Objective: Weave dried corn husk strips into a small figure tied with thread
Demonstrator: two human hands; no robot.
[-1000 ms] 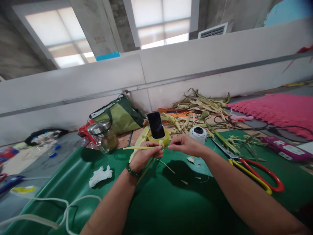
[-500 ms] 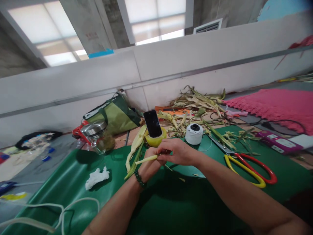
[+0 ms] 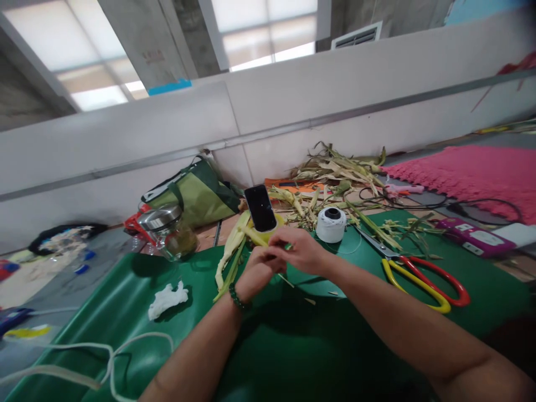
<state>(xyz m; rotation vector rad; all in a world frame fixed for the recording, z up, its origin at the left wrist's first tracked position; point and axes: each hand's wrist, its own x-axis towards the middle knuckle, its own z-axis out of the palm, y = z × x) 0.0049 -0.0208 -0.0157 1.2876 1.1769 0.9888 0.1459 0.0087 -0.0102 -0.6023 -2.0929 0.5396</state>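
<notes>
My left hand (image 3: 260, 269), a dark green bead bracelet at its wrist, and my right hand (image 3: 302, 251) meet over the green mat. Between their closed fingers is a rolled strip of corn husk (image 3: 254, 236), its pale end sticking out up and to the left. The fingertips overlap, so the strip's gripped part is hidden. A thin pale piece shows below the fingers. Just behind the hands, a phone (image 3: 260, 207) leans upright on a yellow roll of tape (image 3: 278, 220). Larger corn husks (image 3: 231, 254) lie left of the hands.
Right of the hands are a white spool of thread (image 3: 331, 228) and scissors (image 3: 419, 277) with red and yellow handles. A glass jar (image 3: 167, 231), crumpled white tissue (image 3: 168, 300) and white cable (image 3: 111, 354) lie left. A husk heap (image 3: 339, 167) lies near the wall.
The husk strip's free end has swung upward, from pointing left across my left hand to pointing up-left beyond the fingers. My right hand has shifted slightly up and left.
</notes>
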